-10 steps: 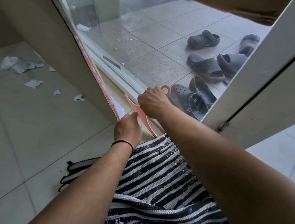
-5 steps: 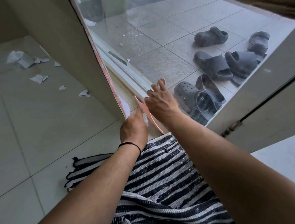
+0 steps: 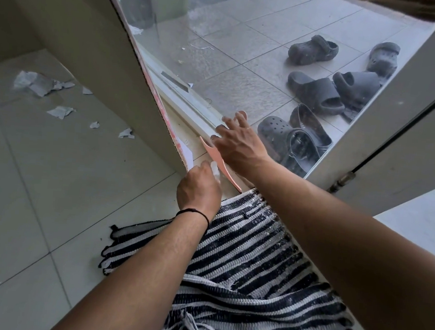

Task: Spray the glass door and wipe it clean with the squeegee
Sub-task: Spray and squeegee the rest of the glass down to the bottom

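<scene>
A salmon-pink plastic squeegee (image 3: 220, 162) shows at the frame's centre. Below it spreads a woven rug (image 3: 255, 260) striped black and white. A thin black cord bracelet (image 3: 193, 213) rings the left wrist. Dark grey rubber clogs and slides (image 3: 310, 88) lie at upper right on pale grey tiles. Grey-white paper scraps (image 3: 38, 84) dot the off-white floor tiles (image 3: 38, 188) at left.

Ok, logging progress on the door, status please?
Left hand on pink squeegee, low at glass door. Right hand spread on it. Striped mat underneath.
</scene>
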The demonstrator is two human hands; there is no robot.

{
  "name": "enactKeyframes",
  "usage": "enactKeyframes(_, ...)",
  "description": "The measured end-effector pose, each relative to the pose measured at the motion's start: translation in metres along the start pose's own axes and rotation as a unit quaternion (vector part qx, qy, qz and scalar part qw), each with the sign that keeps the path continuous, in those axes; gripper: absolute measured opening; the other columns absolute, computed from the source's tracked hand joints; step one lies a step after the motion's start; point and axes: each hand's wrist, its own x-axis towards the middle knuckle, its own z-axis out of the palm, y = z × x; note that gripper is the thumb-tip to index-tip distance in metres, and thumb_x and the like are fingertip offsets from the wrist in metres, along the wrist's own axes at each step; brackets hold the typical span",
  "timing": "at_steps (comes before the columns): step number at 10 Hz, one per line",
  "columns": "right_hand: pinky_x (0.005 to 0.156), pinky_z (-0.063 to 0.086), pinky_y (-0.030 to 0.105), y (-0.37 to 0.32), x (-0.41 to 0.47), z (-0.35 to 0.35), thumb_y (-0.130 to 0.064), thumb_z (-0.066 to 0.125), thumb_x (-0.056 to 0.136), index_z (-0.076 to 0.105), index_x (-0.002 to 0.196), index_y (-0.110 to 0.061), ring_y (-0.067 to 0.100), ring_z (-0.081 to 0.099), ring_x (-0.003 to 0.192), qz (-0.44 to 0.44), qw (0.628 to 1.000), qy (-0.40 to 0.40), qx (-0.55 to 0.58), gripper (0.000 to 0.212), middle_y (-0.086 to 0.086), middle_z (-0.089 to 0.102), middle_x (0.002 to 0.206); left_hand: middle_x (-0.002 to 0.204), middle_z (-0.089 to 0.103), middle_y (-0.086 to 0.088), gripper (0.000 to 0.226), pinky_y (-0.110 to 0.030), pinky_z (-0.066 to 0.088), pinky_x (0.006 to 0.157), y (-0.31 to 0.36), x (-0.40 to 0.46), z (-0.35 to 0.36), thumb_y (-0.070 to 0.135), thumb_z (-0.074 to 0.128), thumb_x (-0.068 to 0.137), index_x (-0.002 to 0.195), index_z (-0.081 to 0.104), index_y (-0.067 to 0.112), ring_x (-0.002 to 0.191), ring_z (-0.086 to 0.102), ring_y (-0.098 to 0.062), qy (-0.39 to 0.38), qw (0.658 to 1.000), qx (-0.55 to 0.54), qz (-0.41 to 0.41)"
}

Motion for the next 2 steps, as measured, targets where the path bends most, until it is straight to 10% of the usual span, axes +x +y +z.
enactKeyframes(2, 0.104, 0.036, 0.046, -0.002, -0.021, -0.018, -0.014, 0.015, 0.093, 0.067, 0.11, -0.016, 0.03, 0.051, 0.12, 0.073, 0.995, 0.044, 0.054, 0.055, 0.007, 0.065, 0.12, 0.102, 0.07, -0.008, 0.025, -0.033, 0.045, 0.068, 0.001, -0.013, -0.021, 0.034, 0.058, 0.099, 0.117, 0.065, 0.018, 0.09, 0.066, -0.031, 0.018, 1.0, -0.005, -0.002)
